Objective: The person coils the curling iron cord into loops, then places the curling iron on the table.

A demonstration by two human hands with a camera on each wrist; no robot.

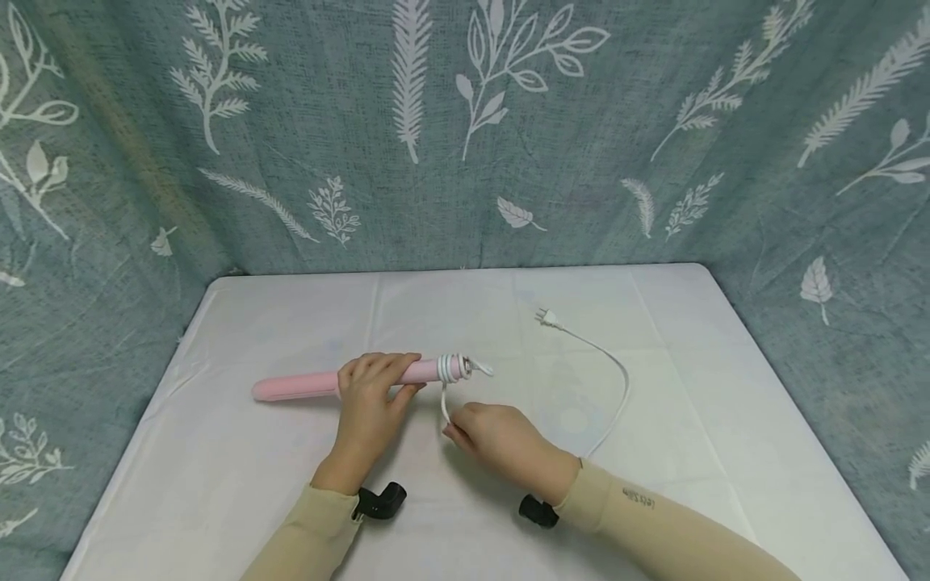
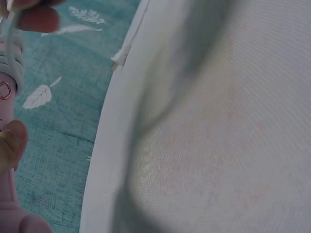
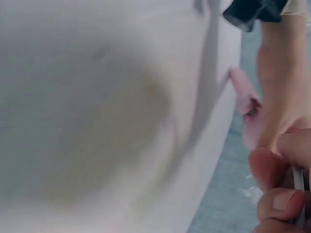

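Note:
A long pink hair iron [image 1: 294, 386] lies crosswise over the table in the head view, its rounded tip to the left. My left hand [image 1: 370, 395] grips it around the middle. Near its right end, several turns of white power cord [image 1: 448, 368] wrap the handle, and a short loop sticks out past the end. From these turns the cord runs down to my right hand [image 1: 504, 440], which pinches it between thumb and fingers. The left wrist view shows the handle with a heart-shaped mark [image 2: 5, 91]; in the right wrist view the pinched cord [image 3: 299, 179] shows between the fingers.
The cord's free length curves over the white-covered table [image 1: 291, 484] to a two-pin plug [image 1: 548, 318] at the back right. Black wrist cameras [image 1: 385, 500] sit on both wrists. A green leaf-patterned curtain [image 1: 450, 202] surrounds the table's back and sides.

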